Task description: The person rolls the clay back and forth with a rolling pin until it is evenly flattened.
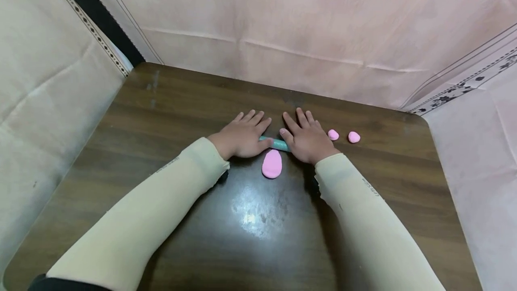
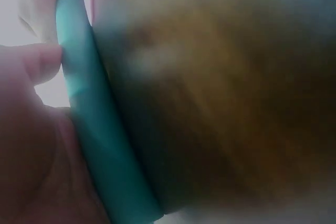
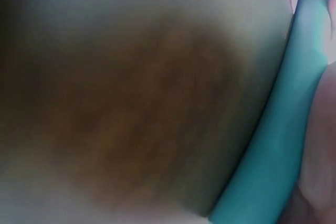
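Note:
A teal rolling pin (image 1: 279,144) lies crosswise on the table under both palms. My left hand (image 1: 244,136) presses on its left part, fingers straight and spread, thumb along the rod. On the right part rests my right hand (image 1: 307,138), its fingers also straight and fanned out. Just on the near side of the pin is a flattened pink oval of clay (image 1: 272,165), its narrow end right at the rod. In the left wrist view the teal rod (image 2: 97,114) runs beside the palm; the right wrist view shows the rod (image 3: 273,145) against the other palm.
Two small pink clay lumps (image 1: 333,134) (image 1: 353,137) sit to the right of the right hand. The brown wooden table (image 1: 181,98) has a glare spot near its middle. Pale patterned cloth (image 1: 282,26) hangs behind and at both sides.

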A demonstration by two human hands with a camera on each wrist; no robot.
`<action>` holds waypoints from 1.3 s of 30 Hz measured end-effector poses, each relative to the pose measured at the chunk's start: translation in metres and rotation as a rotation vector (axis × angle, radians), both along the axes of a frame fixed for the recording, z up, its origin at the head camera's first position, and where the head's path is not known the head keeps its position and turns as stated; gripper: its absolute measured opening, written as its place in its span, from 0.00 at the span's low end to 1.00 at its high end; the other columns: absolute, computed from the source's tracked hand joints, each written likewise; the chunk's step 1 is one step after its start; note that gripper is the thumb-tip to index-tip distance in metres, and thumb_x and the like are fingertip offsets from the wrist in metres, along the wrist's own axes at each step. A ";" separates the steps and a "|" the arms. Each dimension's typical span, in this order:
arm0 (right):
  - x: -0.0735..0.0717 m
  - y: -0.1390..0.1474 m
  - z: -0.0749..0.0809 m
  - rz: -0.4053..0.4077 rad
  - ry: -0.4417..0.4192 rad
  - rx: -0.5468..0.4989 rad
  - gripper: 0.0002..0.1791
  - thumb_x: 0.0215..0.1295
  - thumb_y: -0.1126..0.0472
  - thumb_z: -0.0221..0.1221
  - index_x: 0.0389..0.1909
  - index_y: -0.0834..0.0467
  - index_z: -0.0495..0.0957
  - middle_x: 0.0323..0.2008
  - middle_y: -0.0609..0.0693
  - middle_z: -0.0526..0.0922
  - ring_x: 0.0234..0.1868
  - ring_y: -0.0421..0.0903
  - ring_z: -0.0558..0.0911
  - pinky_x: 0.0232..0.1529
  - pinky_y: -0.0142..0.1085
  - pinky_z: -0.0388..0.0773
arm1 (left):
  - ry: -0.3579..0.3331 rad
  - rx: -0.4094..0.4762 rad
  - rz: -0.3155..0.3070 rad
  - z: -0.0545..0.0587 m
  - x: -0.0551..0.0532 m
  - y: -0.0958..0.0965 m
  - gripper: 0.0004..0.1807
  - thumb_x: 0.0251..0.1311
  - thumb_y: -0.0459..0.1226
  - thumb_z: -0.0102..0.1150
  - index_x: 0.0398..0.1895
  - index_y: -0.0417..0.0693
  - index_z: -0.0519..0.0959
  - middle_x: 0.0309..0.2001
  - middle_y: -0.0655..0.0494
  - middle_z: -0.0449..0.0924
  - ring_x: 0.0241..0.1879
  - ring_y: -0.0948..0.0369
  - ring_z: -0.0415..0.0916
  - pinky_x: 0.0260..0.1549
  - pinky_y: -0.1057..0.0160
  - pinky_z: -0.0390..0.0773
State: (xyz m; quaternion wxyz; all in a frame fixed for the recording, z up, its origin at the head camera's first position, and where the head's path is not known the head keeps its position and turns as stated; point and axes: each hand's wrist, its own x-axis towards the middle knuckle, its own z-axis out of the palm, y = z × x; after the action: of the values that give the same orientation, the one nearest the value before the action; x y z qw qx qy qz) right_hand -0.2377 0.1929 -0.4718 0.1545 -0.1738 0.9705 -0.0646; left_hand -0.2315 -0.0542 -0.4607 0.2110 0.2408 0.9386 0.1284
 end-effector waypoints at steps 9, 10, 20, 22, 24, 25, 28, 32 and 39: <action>-0.008 -0.004 0.014 -0.021 0.019 -0.013 0.39 0.92 0.33 0.30 0.95 0.41 0.43 0.94 0.59 0.36 0.94 0.65 0.37 0.90 0.67 0.47 | 0.006 0.030 0.008 0.006 -0.015 0.000 0.41 0.89 0.65 0.32 0.96 0.61 0.47 0.95 0.49 0.33 0.94 0.46 0.26 0.91 0.40 0.35; -0.008 -0.004 0.014 -0.019 0.015 -0.015 0.39 0.92 0.33 0.31 0.95 0.41 0.43 0.94 0.59 0.36 0.94 0.65 0.37 0.90 0.67 0.47 | 0.004 0.032 0.010 0.007 -0.016 0.000 0.41 0.89 0.65 0.32 0.96 0.61 0.47 0.95 0.49 0.33 0.94 0.46 0.26 0.91 0.40 0.35; 0.010 -0.001 0.010 -0.015 -0.027 -0.089 0.39 0.92 0.31 0.33 0.94 0.39 0.45 0.95 0.55 0.37 0.95 0.62 0.37 0.92 0.63 0.45 | -0.024 0.063 -0.027 0.013 0.006 -0.009 0.40 0.90 0.63 0.33 0.95 0.60 0.49 0.95 0.48 0.35 0.94 0.45 0.28 0.91 0.38 0.37; 0.015 0.000 0.008 -0.007 -0.024 -0.100 0.39 0.91 0.31 0.32 0.94 0.39 0.44 0.95 0.55 0.37 0.95 0.62 0.37 0.92 0.63 0.45 | -0.019 0.060 -0.039 0.012 0.012 -0.011 0.40 0.90 0.64 0.33 0.95 0.60 0.50 0.95 0.48 0.36 0.94 0.45 0.29 0.91 0.38 0.37; 0.020 0.002 0.007 -0.001 -0.027 -0.112 0.40 0.91 0.30 0.31 0.94 0.39 0.44 0.95 0.55 0.37 0.95 0.62 0.37 0.92 0.62 0.45 | -0.006 0.058 -0.051 0.011 0.020 -0.013 0.41 0.89 0.64 0.34 0.95 0.59 0.50 0.95 0.48 0.37 0.94 0.44 0.30 0.91 0.38 0.38; 0.023 0.002 0.007 0.002 -0.028 -0.120 0.40 0.91 0.30 0.32 0.94 0.39 0.44 0.95 0.54 0.37 0.95 0.62 0.37 0.92 0.63 0.45 | 0.002 0.057 -0.056 0.011 0.023 -0.014 0.41 0.89 0.64 0.35 0.95 0.59 0.51 0.95 0.47 0.38 0.94 0.44 0.31 0.91 0.38 0.39; 0.034 0.004 0.005 0.012 -0.025 -0.136 0.40 0.91 0.30 0.32 0.94 0.40 0.45 0.95 0.54 0.38 0.95 0.61 0.38 0.91 0.63 0.47 | 0.019 0.058 -0.069 0.009 0.036 -0.016 0.41 0.89 0.63 0.38 0.95 0.58 0.52 0.95 0.47 0.40 0.94 0.44 0.32 0.91 0.38 0.40; 0.052 0.006 0.006 0.053 -0.005 -0.141 0.41 0.92 0.32 0.35 0.95 0.45 0.45 0.95 0.56 0.40 0.94 0.62 0.41 0.90 0.63 0.50 | 0.035 0.060 -0.091 0.008 0.054 -0.019 0.41 0.89 0.63 0.40 0.94 0.57 0.52 0.94 0.47 0.42 0.94 0.44 0.34 0.91 0.38 0.40; 0.086 0.003 0.007 0.131 0.029 -0.090 0.49 0.90 0.30 0.42 0.94 0.58 0.44 0.94 0.60 0.42 0.94 0.63 0.45 0.91 0.59 0.50 | 0.063 0.060 -0.108 0.008 0.079 -0.027 0.43 0.88 0.65 0.39 0.95 0.57 0.51 0.93 0.47 0.48 0.94 0.47 0.40 0.91 0.39 0.44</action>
State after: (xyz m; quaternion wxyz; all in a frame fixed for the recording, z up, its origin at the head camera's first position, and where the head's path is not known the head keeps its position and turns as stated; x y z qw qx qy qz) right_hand -0.1520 0.1955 -0.4645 0.1363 -0.2444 0.9553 -0.0952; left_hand -0.1529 -0.0812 -0.4524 0.1806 0.3011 0.9262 0.1374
